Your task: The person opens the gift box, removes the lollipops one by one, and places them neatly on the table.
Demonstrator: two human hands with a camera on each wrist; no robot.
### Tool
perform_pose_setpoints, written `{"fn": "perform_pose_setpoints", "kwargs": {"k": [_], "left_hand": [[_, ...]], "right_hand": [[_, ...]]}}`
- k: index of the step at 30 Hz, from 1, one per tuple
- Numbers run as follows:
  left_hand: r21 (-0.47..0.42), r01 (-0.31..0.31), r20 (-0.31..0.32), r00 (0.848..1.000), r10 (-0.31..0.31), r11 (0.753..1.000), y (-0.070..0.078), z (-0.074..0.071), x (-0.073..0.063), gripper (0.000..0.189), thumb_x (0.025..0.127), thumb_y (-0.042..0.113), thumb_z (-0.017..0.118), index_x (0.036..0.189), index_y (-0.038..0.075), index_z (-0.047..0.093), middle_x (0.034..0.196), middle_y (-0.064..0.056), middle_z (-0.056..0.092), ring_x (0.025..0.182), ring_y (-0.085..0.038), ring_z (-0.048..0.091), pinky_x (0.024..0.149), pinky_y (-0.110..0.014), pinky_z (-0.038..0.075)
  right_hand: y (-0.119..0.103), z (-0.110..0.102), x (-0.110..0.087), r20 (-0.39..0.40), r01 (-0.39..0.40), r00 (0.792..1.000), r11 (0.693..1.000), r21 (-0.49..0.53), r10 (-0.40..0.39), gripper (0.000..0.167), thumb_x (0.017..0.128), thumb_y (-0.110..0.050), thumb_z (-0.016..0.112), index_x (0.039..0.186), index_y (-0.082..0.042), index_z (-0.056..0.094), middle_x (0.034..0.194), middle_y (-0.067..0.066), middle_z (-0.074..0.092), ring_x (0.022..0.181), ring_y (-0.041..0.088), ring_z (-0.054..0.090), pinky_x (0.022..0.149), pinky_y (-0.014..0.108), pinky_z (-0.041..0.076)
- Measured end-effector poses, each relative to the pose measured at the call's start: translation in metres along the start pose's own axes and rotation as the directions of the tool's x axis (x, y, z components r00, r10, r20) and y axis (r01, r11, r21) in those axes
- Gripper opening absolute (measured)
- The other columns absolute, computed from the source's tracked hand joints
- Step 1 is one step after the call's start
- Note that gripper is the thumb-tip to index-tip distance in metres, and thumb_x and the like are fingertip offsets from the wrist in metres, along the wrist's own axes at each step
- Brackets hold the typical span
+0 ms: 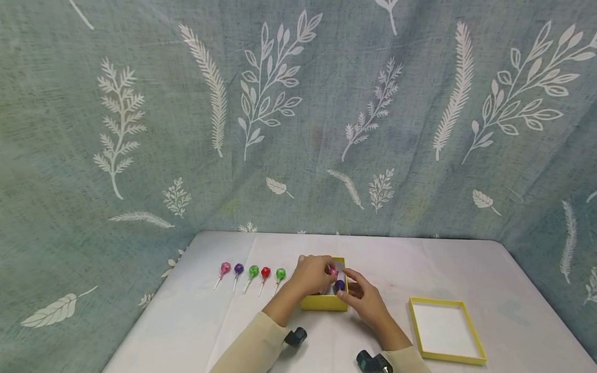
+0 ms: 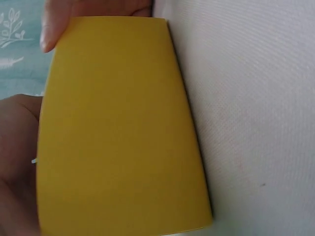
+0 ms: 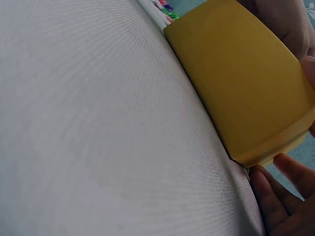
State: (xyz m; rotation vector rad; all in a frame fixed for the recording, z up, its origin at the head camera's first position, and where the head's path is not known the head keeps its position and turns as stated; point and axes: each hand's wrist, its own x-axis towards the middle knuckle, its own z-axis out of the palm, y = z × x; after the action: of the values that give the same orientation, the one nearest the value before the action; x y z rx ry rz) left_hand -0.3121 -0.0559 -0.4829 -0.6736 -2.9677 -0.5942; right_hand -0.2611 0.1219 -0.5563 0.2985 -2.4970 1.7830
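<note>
A yellow box without its lid stands on the white-covered table. My left hand reaches over its open top and pinches a pink-wrapped lollipop inside it. A purple lollipop lies in the box, close to the right wall. My right hand grips the box at its near right corner, thumb at the top edge and fingers along the outer side. In the left wrist view the box's front wall hides most of the left hand. Right-hand fingers touch the box side in the right wrist view.
Left of the box, several lollipops lie in a row: pink, purple, green, red and another green one. The yellow-rimmed lid lies inside-up at the right. A leaf-patterned cloth hangs behind the table.
</note>
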Motion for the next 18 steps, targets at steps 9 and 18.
{"fn": "perform_pose_setpoints", "kwargs": {"k": [9, 18], "left_hand": [[-0.266, 0.027, -0.054, 0.998, -0.043, 0.964, 0.001, -0.017, -0.004, 0.021, 0.086, 0.031, 0.072, 0.105, 0.022, 0.067, 0.085, 0.013, 0.064, 0.078, -0.008, 0.057, 0.075, -0.034, 0.047], [-0.382, -0.076, -0.088, 0.995, 0.046, 0.921, 0.0, -0.026, -0.019, 0.042, 0.09, 0.023, 0.07, 0.13, 0.022, 0.06, 0.091, 0.009, 0.06, 0.079, -0.009, 0.057, 0.066, -0.027, 0.049]], "right_hand": [[-0.002, 0.0, -0.001, 0.0, 0.056, 0.998, 0.998, 0.016, -0.056, 0.059, 0.089, -0.024, 0.073, 0.142, -0.018, 0.049, 0.131, 0.022, 0.056, 0.113, 0.034, 0.059, 0.094, 0.049, 0.046], [-0.004, 0.0, -0.002, 0.005, 0.044, 0.999, 0.999, -0.002, -0.044, 0.061, 0.089, -0.026, 0.073, 0.143, -0.018, 0.048, 0.131, 0.019, 0.058, 0.112, 0.033, 0.06, 0.093, 0.048, 0.048]]}}
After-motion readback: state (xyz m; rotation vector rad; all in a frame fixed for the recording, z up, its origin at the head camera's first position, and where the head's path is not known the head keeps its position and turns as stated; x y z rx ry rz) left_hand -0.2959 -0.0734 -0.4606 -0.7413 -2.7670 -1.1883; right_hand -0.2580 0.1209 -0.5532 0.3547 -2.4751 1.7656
